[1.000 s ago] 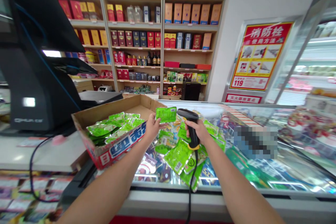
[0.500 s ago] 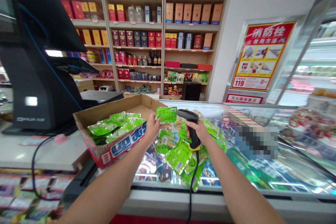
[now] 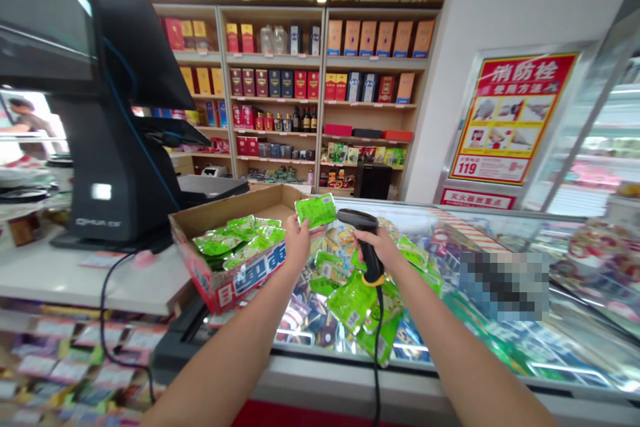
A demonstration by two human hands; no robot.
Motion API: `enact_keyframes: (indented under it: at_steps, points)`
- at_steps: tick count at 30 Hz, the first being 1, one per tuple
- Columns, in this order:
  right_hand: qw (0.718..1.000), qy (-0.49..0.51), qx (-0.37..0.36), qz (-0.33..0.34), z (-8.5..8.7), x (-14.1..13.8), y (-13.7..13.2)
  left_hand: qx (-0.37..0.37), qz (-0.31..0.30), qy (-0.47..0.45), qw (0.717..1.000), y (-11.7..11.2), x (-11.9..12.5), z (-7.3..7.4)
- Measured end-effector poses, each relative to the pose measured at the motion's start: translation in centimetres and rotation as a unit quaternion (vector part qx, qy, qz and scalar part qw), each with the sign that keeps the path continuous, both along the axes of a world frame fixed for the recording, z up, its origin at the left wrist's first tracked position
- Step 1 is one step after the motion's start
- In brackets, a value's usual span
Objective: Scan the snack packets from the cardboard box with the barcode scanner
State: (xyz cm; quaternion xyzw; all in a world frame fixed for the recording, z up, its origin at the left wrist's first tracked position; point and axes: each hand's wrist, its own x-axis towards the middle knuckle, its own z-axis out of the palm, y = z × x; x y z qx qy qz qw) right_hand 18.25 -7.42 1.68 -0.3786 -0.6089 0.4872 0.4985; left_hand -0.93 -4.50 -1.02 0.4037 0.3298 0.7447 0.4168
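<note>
At a shop checkout, our 2 hands work above a freezer (image 3: 330,373). Our left hand (image 3: 299,242) pinches 1 green packet (image 3: 315,211) upright, fingers and thumb closed on its lower edge. The packet stands just beside the scanner (image 3: 356,218), and the 2 do not touch. Our right hand (image 3: 376,245) is clamped round the scanner's black handle, fingers together, with its head pointing toward the packet. The scanner cord (image 3: 379,347) drops past the freezer's front edge. Only a narrow gap separates the 2 hands.

Left of our left hand, a cardboard box (image 3: 220,287) holds more green packets (image 3: 240,240), its near corner close to our left forearm. Below our hands, loose packets (image 3: 353,300) lie heaped in the freezer, whose glass runs on to the right, well apart from our right hand. A black terminal (image 3: 120,173) stands on the white counter (image 3: 50,273) behind the box, and wooden shelves (image 3: 320,80) rise beyond. A red poster (image 3: 513,120) hangs to the right.
</note>
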Motion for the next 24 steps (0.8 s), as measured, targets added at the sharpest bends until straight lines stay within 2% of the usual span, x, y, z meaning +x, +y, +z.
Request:
enact_keyframes:
  at_steps: [4, 8, 12, 15, 18, 20, 22, 23, 24]
  points:
    - [0.999, -0.025, 0.020, 0.026, 3.1, -2.9, -0.3, 0.018, 0.053, -0.138, 0.989, -0.8, -0.9, 2.9]
    - [0.996, -0.043, 0.045, 0.062, 5.3, -6.2, -0.4, 0.024, 0.127, -0.257, 0.958, -1.2, -3.9, 5.5]
    - [0.995, -0.042, 0.038, 0.079, 5.5, -8.5, -0.5, -0.008, 0.206, -0.331, 0.921, -1.6, -7.1, 6.3]
    - [0.996, -0.040, 0.026, 0.082, 4.7, -8.9, -0.4, -0.036, 0.201, -0.328, 0.922, -2.0, -7.8, 5.9]
    - [0.996, -0.034, 0.018, 0.079, 3.9, -8.5, -0.1, -0.004, 0.162, -0.285, 0.945, -2.4, -6.6, 5.3]
    - [0.997, -0.029, 0.011, 0.069, 3.4, -7.7, 0.1, 0.024, 0.105, -0.200, 0.974, -2.5, -5.2, 4.9]
    - [0.998, -0.019, 0.008, 0.052, 2.9, -6.6, 0.2, 0.017, 0.018, -0.041, 0.999, -2.3, -3.6, 4.2]
    - [0.999, -0.014, 0.009, 0.041, 2.6, -6.0, 0.4, 0.001, -0.027, 0.070, 0.997, -2.1, -2.9, 3.8]
    - [1.000, -0.009, 0.008, 0.028, 2.4, -5.3, 0.5, -0.024, -0.056, 0.196, 0.979, -1.8, -2.2, 3.3]
